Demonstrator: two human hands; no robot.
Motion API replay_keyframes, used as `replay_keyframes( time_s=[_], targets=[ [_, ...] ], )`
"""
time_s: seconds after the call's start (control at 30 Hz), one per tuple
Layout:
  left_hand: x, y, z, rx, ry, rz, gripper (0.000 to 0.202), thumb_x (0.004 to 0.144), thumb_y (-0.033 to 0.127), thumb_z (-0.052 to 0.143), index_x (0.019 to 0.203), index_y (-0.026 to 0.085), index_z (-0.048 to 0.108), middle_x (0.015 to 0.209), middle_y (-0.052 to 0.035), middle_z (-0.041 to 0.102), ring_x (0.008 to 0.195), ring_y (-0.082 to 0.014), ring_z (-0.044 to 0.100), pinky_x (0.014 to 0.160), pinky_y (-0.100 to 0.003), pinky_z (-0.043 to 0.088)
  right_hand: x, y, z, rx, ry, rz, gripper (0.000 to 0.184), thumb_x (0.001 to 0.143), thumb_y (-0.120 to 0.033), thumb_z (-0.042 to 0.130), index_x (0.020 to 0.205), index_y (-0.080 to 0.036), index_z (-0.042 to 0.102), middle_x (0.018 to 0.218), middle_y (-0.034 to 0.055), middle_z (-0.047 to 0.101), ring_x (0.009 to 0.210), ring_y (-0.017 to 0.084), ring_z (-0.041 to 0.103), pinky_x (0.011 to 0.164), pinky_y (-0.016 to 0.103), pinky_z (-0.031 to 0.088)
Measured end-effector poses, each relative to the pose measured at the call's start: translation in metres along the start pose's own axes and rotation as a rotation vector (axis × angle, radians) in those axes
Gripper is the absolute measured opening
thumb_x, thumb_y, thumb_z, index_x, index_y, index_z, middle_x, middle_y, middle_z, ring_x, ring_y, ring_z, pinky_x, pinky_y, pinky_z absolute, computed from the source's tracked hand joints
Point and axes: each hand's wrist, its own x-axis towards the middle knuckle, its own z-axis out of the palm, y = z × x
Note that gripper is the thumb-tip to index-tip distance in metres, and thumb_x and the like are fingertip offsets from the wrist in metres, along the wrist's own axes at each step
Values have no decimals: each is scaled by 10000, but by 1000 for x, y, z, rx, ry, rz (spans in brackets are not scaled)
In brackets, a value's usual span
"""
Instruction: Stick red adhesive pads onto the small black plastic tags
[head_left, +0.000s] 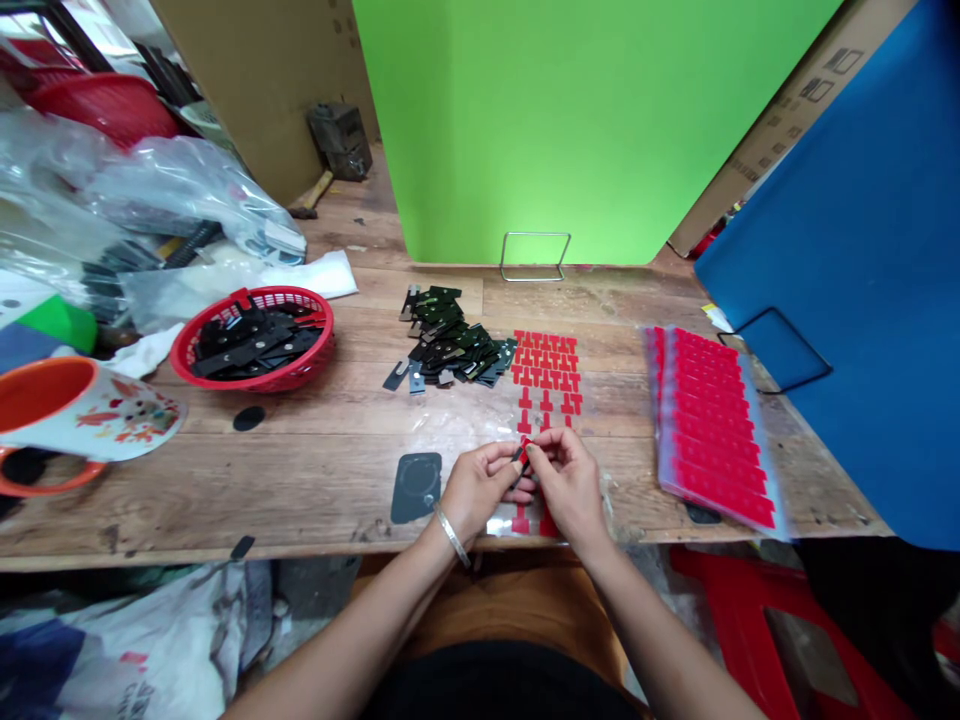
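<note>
My left hand [480,485] pinches a small black flat piece [517,455] over the near part of a clear sheet of red T-shaped stickers [547,355]. With thumb and finger closed, my right hand [568,482] holds a red sticker [526,444] against that piece. Both hands meet above the sheet and hide some of its lower rows. Beyond my left hand lies a loose pile of black flat pieces [457,340], some with a pale metallic end. A dark rounded plate [417,487] rests on the table beside my left wrist.
A red basket [328,345] of black pieces stands left, near an orange-and-white mug [124,410]. More red sticker sheets [712,430] are stacked right. A green panel [525,120] and a blue panel [862,270] border the wooden table [315,490]. Plastic bags [172,190] crowd the far left.
</note>
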Motion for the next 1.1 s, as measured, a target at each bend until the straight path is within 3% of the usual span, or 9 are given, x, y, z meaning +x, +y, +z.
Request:
replay_keyframes(
  time_s=[0.13, 0.27, 0.33, 0.53, 0.63, 0.83, 0.97, 1.03, 1.1],
  targets=[
    [0, -1, -1, 8, -3, 1, 297, 697, 197, 640, 966, 88, 575, 732, -73, 677, 624, -157, 652, 592, -255, 532, 3, -4, -3, 71, -12, 30, 378, 723, -250, 600, 1063, -200, 444, 695, -34, 569, 583, 114, 543, 558, 223, 442],
    [0, 0, -2, 19, -10, 6, 290, 700, 206, 638, 959, 89, 577, 737, -77, 674, 627, -152, 646, 598, -257, 529, 9, -9, -10, 1, -182, 59, 162, 751, -319, 570, 781, -160, 584, 645, -3, 592, 569, 121, 547, 546, 221, 431],
    [0, 0, -2, 27, -22, 3, 292, 702, 214, 637, 960, 89, 578, 765, -85, 674, 625, -147, 641, 597, -258, 527, 10, -11, -12, -31, -218, 68, 219, 776, -345, 538, 676, -156, 585, 602, -3, 586, 550, 120, 541, 528, 213, 416],
    [-6, 1, -2, 21, -42, 4, 268, 718, 224, 616, 949, 92, 578, 812, -97, 672, 628, -138, 632, 612, -260, 519, 11, -4, -12, -76, -144, 93, 373, 821, -445, 445, 620, -158, 573, 521, -1, 565, 491, 125, 511, 481, 216, 384],
    [-13, 19, -16, 53, -15, 69, 310, 743, 266, 592, 1003, 99, 566, 834, -96, 671, 654, -139, 628, 639, -267, 517, 10, 2, -11, -88, -130, 103, 406, 831, -475, 416, 682, -151, 611, 575, 22, 596, 521, 136, 523, 498, 226, 391],
    [-17, 106, -97, 396, 415, 529, 408, 770, 341, 534, 1116, 126, 535, 947, -95, 659, 759, -181, 634, 732, -341, 509, 7, 6, -11, -173, -157, 10, 369, 842, -445, 427, 691, -162, 611, 632, 27, 620, 598, 148, 545, 553, 226, 390],
    [-21, 149, -141, 1039, 823, 803, 343, 734, 322, 564, 1049, 188, 595, 1099, -78, 606, 1044, -252, 534, 936, -401, 381, 7, 6, -10, -183, -159, 6, 369, 840, -449, 428, 688, -161, 602, 628, 25, 618, 591, 151, 541, 544, 223, 380],
    [-20, 151, -143, 1276, 875, 840, 315, 722, 308, 573, 1010, 188, 614, 1095, -80, 604, 1068, -260, 509, 945, -383, 359, 7, 6, -9, -191, -155, 0, 371, 839, -450, 429, 678, -160, 596, 619, 22, 611, 590, 151, 538, 547, 223, 377],
    [-13, 141, -136, 1379, 785, 757, 251, 729, 300, 559, 925, 167, 641, 968, -83, 644, 928, -239, 574, 853, -335, 416, 7, 6, -9, -199, -151, -6, 373, 839, -451, 430, 670, -161, 592, 611, 19, 604, 590, 152, 535, 550, 224, 375]
  ],
)
